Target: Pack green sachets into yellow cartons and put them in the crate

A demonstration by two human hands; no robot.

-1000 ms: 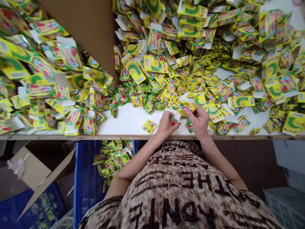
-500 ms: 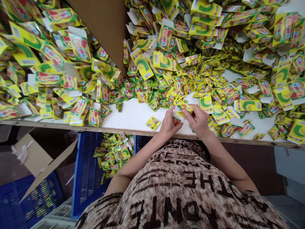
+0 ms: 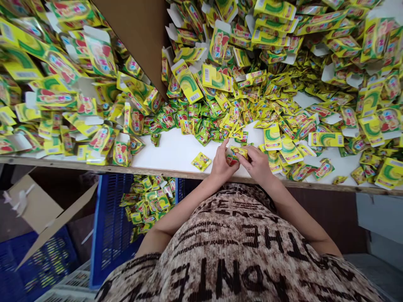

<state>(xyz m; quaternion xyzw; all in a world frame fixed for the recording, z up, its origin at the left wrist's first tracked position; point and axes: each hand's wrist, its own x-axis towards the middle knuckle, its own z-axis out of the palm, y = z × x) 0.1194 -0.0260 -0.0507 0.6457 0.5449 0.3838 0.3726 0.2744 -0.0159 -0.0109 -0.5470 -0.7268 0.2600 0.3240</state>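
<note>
Near the table's front edge my left hand (image 3: 223, 165) is closed around a small candy box (image 3: 231, 159) with green and red print, mostly hidden by the fingers. My right hand (image 3: 258, 166) pinches a yellow candy packet (image 3: 238, 150) between thumb and fingers, against the box's upper end. How much of the packet is inside the box I cannot tell. A single yellow packet (image 3: 201, 161) lies flat on the white tabletop (image 3: 170, 153), left of my left hand. Just beyond my hands is a heap of small yellow and green packets (image 3: 234, 119).
Piles of printed boxes, many with open flaps, cover the left (image 3: 100, 54) and right (image 3: 374, 92) of the table. A brown cardboard panel (image 3: 138, 37) stands between them. Below the edge, a blue crate (image 3: 108, 222) holds filled-looking boxes (image 3: 153, 201); a cardboard carton (image 3: 37, 205) is further left.
My right hand has moved left and slightly down, bringing the yellow packet against the box in my left hand. The view has shifted slightly.
</note>
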